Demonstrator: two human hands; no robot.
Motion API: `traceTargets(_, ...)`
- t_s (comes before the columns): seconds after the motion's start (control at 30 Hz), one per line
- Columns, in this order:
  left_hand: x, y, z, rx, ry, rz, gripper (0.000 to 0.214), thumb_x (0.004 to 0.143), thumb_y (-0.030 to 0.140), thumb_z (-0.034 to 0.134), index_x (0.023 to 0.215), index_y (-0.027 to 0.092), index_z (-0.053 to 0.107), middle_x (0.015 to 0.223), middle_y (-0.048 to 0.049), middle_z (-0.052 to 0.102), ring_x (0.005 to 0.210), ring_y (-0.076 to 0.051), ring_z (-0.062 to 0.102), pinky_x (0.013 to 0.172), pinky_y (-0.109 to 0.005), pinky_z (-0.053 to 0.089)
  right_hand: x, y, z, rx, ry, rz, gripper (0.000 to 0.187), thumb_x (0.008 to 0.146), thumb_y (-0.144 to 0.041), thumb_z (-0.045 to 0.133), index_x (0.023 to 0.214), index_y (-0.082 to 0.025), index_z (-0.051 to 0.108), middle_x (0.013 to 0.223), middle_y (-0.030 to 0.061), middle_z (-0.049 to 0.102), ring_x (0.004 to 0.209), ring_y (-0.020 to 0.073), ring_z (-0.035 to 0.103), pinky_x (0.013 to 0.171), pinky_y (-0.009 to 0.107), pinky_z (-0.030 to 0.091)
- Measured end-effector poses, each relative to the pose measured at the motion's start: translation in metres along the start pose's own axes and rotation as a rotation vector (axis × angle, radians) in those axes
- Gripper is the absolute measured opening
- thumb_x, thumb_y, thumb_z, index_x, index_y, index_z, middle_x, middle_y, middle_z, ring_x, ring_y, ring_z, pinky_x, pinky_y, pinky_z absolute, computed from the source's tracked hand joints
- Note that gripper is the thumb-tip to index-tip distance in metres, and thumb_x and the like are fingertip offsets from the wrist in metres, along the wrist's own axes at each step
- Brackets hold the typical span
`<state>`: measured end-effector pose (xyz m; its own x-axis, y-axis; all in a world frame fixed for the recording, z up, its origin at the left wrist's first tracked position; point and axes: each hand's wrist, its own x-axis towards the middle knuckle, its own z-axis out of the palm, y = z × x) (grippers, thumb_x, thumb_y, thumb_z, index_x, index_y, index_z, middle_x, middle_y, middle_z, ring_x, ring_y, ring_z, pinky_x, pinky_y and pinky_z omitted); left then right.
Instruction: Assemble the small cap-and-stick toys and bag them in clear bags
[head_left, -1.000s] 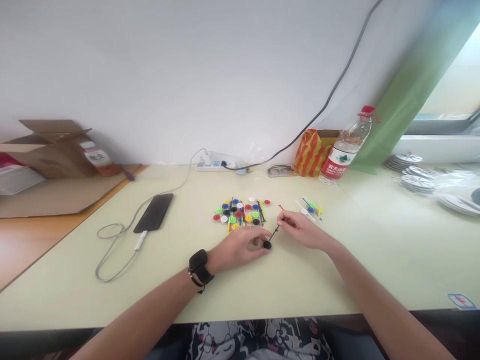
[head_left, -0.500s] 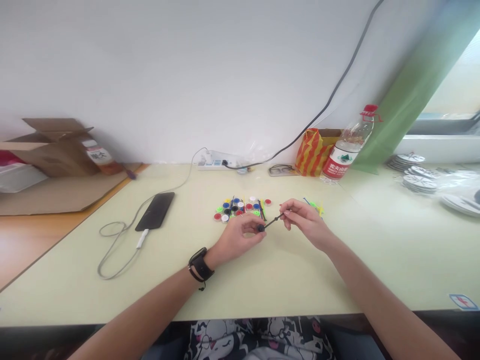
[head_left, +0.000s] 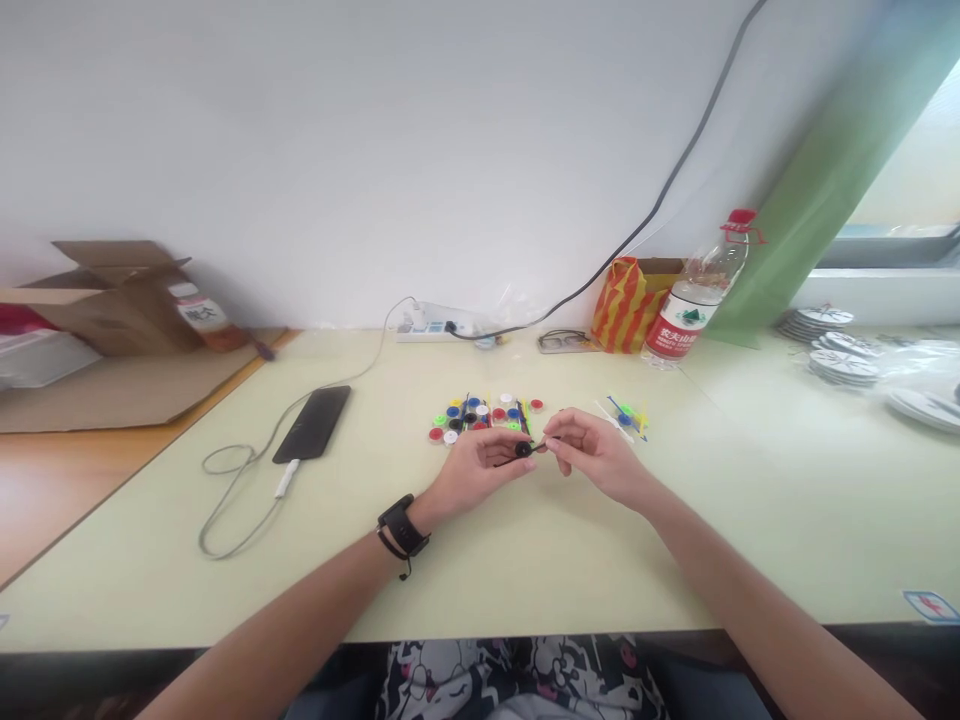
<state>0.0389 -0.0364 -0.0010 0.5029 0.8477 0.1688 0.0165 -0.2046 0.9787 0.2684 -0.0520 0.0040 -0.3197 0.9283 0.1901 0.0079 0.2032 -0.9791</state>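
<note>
The left hand [head_left: 474, 470] pinches a round black disc [head_left: 523, 450] above the smooth, pale table [head_left: 480, 590]; the right hand [head_left: 600, 462] grips a thin black stick [head_left: 539, 447] that meets it. Half a second ago a long stretch of stick showed between disc and right fingers; now only a short piece does, and the hands are closer together. The right fingers hide the stick's far end, and whether it passes right through the disc is hard to make out. Beyond, the left hand partly covers the coloured discs [head_left: 478, 412], round and glossy; coloured sticks [head_left: 636, 420] lie crossed at right. Farther back stands a clear bottle [head_left: 682, 318].
</note>
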Motion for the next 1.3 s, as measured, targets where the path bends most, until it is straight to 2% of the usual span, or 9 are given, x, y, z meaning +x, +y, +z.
traceTargets(0.23,0.0,-0.003,0.0,0.026,0.035,0.015,0.034,0.085,0.034,0.082,0.113,0.016,0.078,0.113,-0.0117,0.079,0.103,-0.027,0.076,0.099,-0.043,0.062,0.0,0.0,0.0,-0.105,-0.021,0.001,0.02,0.096,-0.043,0.067,0.101,-0.024,0.063,0.089,0.0012,0.067,0.064,0.0121,0.057,0.064,0.031,0.054)
traceTargets(0.5,0.0,0.001,-0.002,0.082,0.026,0.053,0.035,0.084,0.032,0.083,0.114,0.016,0.079,0.113,-0.012,0.079,0.103,-0.027,0.077,0.1,-0.043,0.062,-0.001,0.001,0.003,-0.167,-0.076,0.012,0.016,0.095,-0.037,0.068,0.102,-0.023,0.067,0.095,0.0032,0.066,0.075,0.0146,0.059,0.065,0.03,0.052)
traceTargets(0.7,0.0,-0.002,-0.002,0.101,-0.004,0.097,0.028,0.086,0.031,0.081,0.111,0.017,0.08,0.111,-0.0107,0.08,0.102,-0.026,0.077,0.099,-0.041,0.062,-0.001,0.002,0.003,-0.124,-0.12,0.036,0.015,0.096,-0.035,0.067,0.104,-0.023,0.066,0.097,0.0037,0.067,0.08,0.0159,0.062,0.071,0.031,0.055)
traceTargets(0.87,0.0,0.001,-0.005,0.075,-0.043,0.077,0.03,0.087,0.03,0.081,0.113,0.016,0.079,0.112,-0.0118,0.08,0.101,-0.025,0.077,0.097,-0.039,0.062,-0.002,0.004,0.003,-0.115,-0.14,0.095,0.019,0.098,-0.04,0.065,0.11,-0.024,0.063,0.092,0.0028,0.067,0.088,0.0189,0.067,0.076,0.033,0.057)
traceTargets(1.03,-0.001,0.004,-0.008,0.085,-0.085,0.055,0.028,0.087,0.031,0.081,0.109,0.015,0.079,0.106,-0.0119,0.081,0.095,-0.024,0.077,0.093,-0.038,0.062,-0.003,-0.001,0.0,-0.17,-0.157,0.073,0.02,0.096,-0.04,0.067,0.108,-0.024,0.064,0.091,0.0027,0.068,0.087,0.0193,0.066,0.078,0.034,0.055)
traceTargets(1.17,-0.002,0.006,-0.007,0.036,-0.077,0.045,0.027,0.085,0.031,0.082,0.106,0.014,0.078,0.102,-0.0115,0.08,0.092,-0.022,0.077,0.091,-0.037,0.062,-0.003,-0.004,-0.001,-0.185,-0.13,0.038,0.023,0.095,-0.043,0.068,0.109,-0.024,0.065,0.091,0.0028,0.067,0.083,0.0188,0.064,0.076,0.034,0.054)
traceTargets(1.3,-0.004,0.009,-0.007,-0.064,-0.129,0.006,0.029,0.087,0.032,0.082,0.108,0.015,0.076,0.109,-0.0127,0.078,0.102,-0.025,0.076,0.094,-0.038,0.061,-0.002,-0.005,-0.002,-0.211,-0.077,0.008,0.025,0.095,-0.045,0.069,0.107,-0.024,0.066,0.093,0.0026,0.065,0.079,0.0169,0.061,0.074,0.033,0.052)
